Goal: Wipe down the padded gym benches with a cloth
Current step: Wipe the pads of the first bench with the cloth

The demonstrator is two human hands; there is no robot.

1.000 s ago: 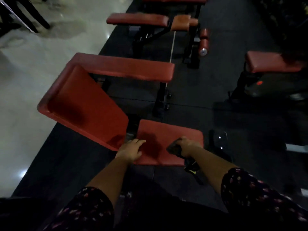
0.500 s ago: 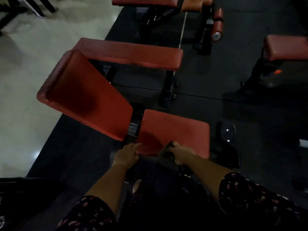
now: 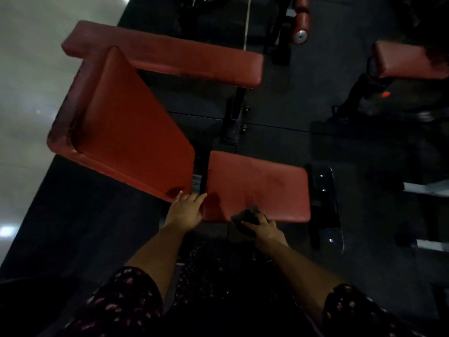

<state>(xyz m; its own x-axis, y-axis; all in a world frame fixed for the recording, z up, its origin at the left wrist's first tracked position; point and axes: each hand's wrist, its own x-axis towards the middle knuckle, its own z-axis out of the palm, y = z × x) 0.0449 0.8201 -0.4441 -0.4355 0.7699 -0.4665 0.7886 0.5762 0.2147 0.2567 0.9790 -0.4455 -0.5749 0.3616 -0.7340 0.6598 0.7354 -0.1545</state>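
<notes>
Red vinyl seat pad (image 3: 257,183) fills the middle of your view, with its tilted backrest (image 3: 131,132) rising toward 10 o'clock. Your right hand (image 3: 266,229), fingers curled around the dark cloth (image 3: 245,216), has slid back from the pad's top to its 6 o'clock edge. Your left hand (image 3: 185,211) rests with fingers extended on the 8 o'clock corner. This stroke looks finished; the backrest probably comes next.

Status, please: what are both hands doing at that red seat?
Right hand grips dark cloth at near edge of seat pad. Left hand rests on its corner. Nothing blocking.
</notes>
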